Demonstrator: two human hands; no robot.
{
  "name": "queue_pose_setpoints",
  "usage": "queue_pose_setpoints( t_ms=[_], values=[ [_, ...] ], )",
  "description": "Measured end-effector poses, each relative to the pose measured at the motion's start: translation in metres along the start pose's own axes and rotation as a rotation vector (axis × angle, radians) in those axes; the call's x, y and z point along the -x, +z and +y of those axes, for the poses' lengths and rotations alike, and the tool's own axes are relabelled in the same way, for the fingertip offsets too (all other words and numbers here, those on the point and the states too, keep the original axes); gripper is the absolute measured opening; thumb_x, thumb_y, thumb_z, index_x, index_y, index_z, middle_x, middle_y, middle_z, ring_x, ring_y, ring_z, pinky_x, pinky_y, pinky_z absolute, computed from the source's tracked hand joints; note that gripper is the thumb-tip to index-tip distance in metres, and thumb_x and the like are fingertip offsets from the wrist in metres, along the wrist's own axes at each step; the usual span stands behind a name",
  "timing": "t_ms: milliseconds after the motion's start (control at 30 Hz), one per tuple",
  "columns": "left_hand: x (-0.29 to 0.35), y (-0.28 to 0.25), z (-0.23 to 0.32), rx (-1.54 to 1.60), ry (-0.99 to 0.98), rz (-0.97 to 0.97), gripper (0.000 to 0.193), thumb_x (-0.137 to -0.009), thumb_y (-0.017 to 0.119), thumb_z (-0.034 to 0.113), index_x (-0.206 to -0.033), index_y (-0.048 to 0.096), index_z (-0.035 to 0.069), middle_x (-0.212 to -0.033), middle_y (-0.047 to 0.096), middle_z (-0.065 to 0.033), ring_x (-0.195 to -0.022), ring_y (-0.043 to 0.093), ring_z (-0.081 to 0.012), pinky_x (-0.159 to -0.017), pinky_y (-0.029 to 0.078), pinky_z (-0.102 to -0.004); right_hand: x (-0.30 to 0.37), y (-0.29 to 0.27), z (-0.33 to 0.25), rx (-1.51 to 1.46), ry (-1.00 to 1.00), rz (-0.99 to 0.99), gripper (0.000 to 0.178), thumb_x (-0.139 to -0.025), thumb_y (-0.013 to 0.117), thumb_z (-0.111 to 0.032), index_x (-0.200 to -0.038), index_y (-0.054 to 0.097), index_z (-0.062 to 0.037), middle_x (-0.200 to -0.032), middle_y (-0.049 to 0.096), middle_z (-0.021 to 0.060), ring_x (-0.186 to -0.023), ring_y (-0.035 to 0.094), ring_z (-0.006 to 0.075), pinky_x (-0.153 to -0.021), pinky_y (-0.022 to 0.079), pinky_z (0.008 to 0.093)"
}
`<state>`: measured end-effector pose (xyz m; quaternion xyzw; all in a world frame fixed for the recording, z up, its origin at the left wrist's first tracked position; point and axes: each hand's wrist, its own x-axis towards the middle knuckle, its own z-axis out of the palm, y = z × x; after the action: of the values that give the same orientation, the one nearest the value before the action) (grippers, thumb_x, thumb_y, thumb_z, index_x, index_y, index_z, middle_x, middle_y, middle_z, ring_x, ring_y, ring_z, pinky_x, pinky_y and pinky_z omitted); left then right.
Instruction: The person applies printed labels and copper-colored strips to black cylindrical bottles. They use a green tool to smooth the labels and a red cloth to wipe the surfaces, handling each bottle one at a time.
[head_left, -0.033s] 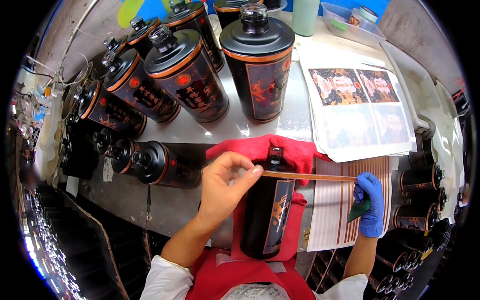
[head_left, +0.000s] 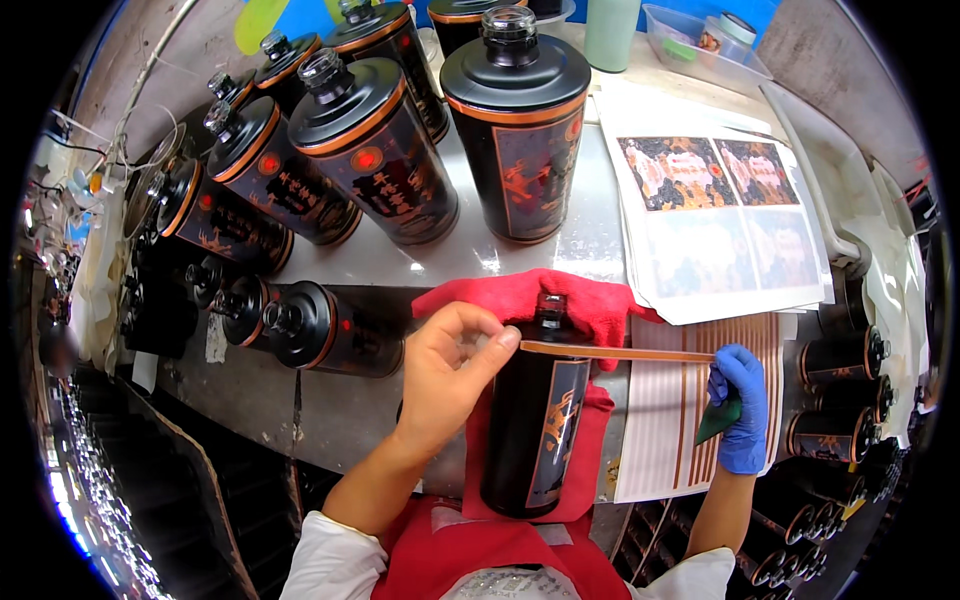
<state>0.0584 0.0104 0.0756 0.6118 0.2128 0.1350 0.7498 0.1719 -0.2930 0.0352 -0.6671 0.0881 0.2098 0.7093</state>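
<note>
A black glass bottle [head_left: 518,430] with a patterned panel lies on a red cloth [head_left: 585,470], its neck pointing away from me. My bare left hand [head_left: 440,375] pinches one end of a thin copper-brown decal strip [head_left: 620,354] between thumb and finger. Stretched almost level, the strip crosses the bottle's shoulder; I cannot tell whether it touches the glass. Its other end is in my right hand [head_left: 742,410], which wears a blue glove. A green scraper blade [head_left: 718,420] also sticks out from the gloved fingers.
Finished-looking black bottles [head_left: 515,150] with copper bands stand on the raised metal shelf, and several more are at left. A striped decal sheet [head_left: 655,430] lies under my right hand. Beyond it are printed sheets [head_left: 720,245] and a clear plastic tub [head_left: 690,45]. More bottles [head_left: 840,360] are at right.
</note>
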Motion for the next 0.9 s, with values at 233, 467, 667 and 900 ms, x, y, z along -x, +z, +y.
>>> queue_pose_setpoints(
  t_ms=[233,467,667,900],
  values=[
    [0.005,0.011,-0.018,0.164,0.072,0.057,0.024,-0.079,0.068,-0.003,-0.085,0.048,0.008,-0.076,0.051,0.0028,-0.066,0.048,-0.0030,-0.058,0.039,-0.0169,-0.004,-0.003,0.005,-0.018,0.012,-0.027,0.012,-0.081,0.062,-0.013,-0.078,0.053,-0.0060,-0.060,0.047,-0.0007,-0.047,0.042,0.0054,-0.042,0.033,0.0184],
    [0.004,0.012,-0.026,0.248,0.032,0.079,0.025,-0.080,0.067,-0.003,-0.083,0.045,0.009,-0.080,0.051,0.0015,-0.070,0.050,-0.0043,-0.065,0.043,-0.0183,-0.008,0.002,0.013,-0.010,0.029,0.019,0.011,-0.078,0.064,-0.012,-0.073,0.057,-0.0046,-0.059,0.048,-0.0001,-0.047,0.042,0.0060,-0.043,0.033,0.0193],
    [0.005,0.005,-0.026,0.359,0.000,0.035,0.024,-0.080,0.066,-0.004,-0.086,0.047,0.008,-0.083,0.050,0.0007,-0.077,0.049,-0.0060,-0.069,0.042,-0.0198,-0.010,-0.001,0.017,-0.004,0.019,-0.013,0.012,-0.080,0.063,-0.014,-0.078,0.056,-0.0051,-0.061,0.048,-0.0012,-0.047,0.043,0.0050,-0.042,0.034,0.0186],
    [0.075,0.010,-0.002,-0.545,0.525,-0.261,0.056,-0.066,0.081,0.024,-0.110,0.053,0.003,-0.113,0.050,-0.0166,-0.101,0.050,-0.0252,-0.091,0.039,-0.0373,-0.011,0.006,0.011,-0.024,0.029,0.024,0.012,-0.079,0.067,-0.014,-0.075,0.059,-0.0055,-0.061,0.049,-0.0029,-0.048,0.042,0.0038,-0.042,0.032,0.0180]
  ],
)
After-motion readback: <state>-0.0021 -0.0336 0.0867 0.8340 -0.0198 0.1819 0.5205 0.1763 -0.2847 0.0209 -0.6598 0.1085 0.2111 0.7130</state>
